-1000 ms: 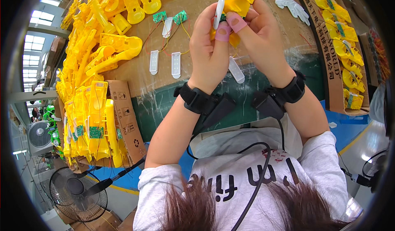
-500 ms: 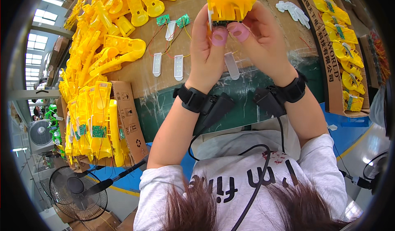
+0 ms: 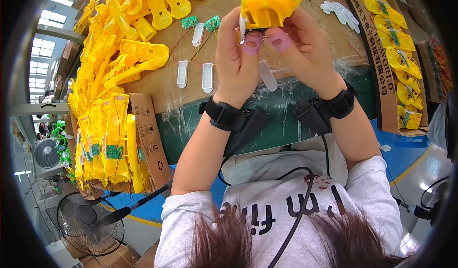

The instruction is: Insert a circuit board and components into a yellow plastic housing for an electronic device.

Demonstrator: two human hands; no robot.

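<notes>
Between my two hands is a yellow plastic housing point(image 3: 272, 3), held up over the far part of the table. My left hand point(image 3: 236, 60) is closed on its left side, beside a thin white piece point(image 3: 242, 29). My right hand point(image 3: 305, 43) grips the right side. Both thumbs wear pink finger covers and press at the near edge, where a dark strip shows between them; its kind is hard to make out. Below the hands a translucent white strip point(image 3: 268, 76) lies on the table, with thin wires running up from it.
White strips point(image 3: 207, 77) wired to green circuit boards point(image 3: 212, 23) lie left of my hands. Yellow housings heap up point(image 3: 119, 63) at the left, above a cardboard box point(image 3: 148, 139). At right are a white glove point(image 3: 339, 16) and a long box point(image 3: 381, 77) of yellow parts. A fan point(image 3: 88, 220) stands lower left.
The yellow housing has tilted, its far end swinging to the right. My left hand has turned slightly, and more of the white piece shows beside it. Both thumbs remain at the near edge.
</notes>
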